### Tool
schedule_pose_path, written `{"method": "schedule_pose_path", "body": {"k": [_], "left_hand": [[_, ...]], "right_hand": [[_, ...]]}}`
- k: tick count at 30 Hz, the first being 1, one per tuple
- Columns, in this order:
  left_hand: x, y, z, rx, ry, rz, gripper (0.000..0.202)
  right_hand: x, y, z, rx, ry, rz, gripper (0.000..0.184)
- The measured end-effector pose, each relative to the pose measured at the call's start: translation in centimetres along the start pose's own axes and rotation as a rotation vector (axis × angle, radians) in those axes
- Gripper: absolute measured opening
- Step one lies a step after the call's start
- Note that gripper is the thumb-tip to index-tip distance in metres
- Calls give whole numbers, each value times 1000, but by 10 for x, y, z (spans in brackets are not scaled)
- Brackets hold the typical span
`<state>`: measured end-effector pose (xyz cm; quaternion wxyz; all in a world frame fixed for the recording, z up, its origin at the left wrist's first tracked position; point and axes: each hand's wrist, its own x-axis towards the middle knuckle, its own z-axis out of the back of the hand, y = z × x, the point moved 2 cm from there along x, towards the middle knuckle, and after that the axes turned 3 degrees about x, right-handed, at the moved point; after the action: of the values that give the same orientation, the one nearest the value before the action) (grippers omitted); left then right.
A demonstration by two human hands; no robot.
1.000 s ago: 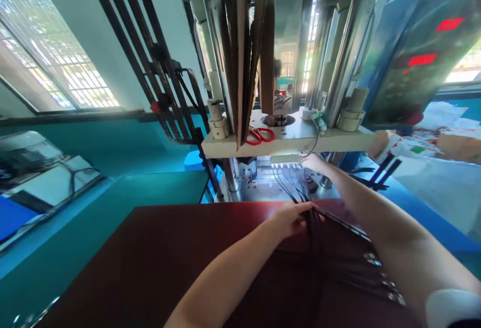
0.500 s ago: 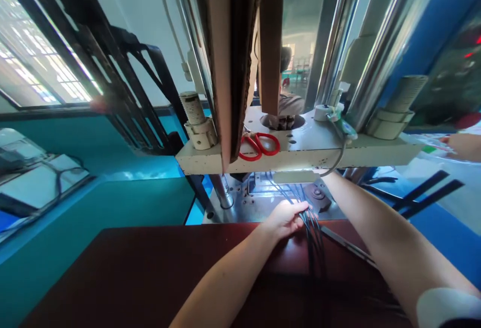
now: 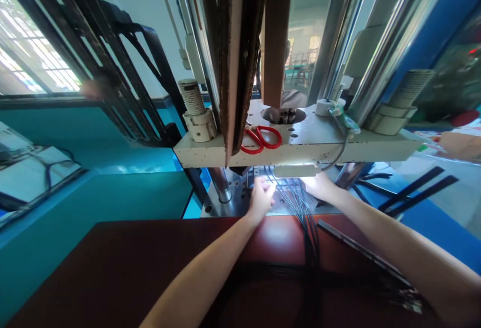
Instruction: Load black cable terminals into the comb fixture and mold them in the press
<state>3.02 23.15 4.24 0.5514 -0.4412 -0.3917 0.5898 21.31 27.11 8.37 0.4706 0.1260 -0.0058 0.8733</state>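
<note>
Both my hands reach under the white plate (image 3: pixel 300 150) of a press machine, into its lit work area. My left hand (image 3: pixel 260 198) rests on the metal bed (image 3: pixel 225 205) at the left ends of several black cables (image 3: pixel 306 212); its fingers are curled, and whether they grip anything is hidden. My right hand (image 3: pixel 319 186) lies further in on the right, over the cable ends, washed out by the lamp, so its fingers cannot be read. The cables run back over the dark red table (image 3: pixel 150 263) between my forearms.
Red-handled scissors (image 3: pixel 262 139) lie on the white plate beside a brown cardboard sheet (image 3: pixel 235 57) standing upright. Steel columns (image 3: pixel 368 52) rise at the right. A black rack (image 3: pixel 124 67) stands at the left. Another person's hand (image 3: pixel 456 145) shows at the far right edge.
My left hand has let go of the cable bundle at the table's edge and moved forward under the plate. The camera has come closer to the machine.
</note>
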Motion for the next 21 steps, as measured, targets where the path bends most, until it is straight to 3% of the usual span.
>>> {"method": "schedule_pose_path", "body": {"k": [2,4,7,10,14,21], "left_hand": [[3,-8,12,294,-120,-329,30],[6,-16,12,540,-41,-633,32],[13,-20,8,761,126,-850,43],[22,-20,12,845,199,-893,45],[26,-25,18,833,201,-893,42],[30,-46,4,717,293,-910,40]], "right_hand": [[-11,7,-5,-75,-23,72,32],[-16,11,-10,-158,-52,117,30],[-13,12,-14,-212,-72,99,24],[-9,8,-17,-225,-80,98,27],[-10,4,-20,-222,-91,119,30],[-8,7,-17,-212,-83,151,31]]}}
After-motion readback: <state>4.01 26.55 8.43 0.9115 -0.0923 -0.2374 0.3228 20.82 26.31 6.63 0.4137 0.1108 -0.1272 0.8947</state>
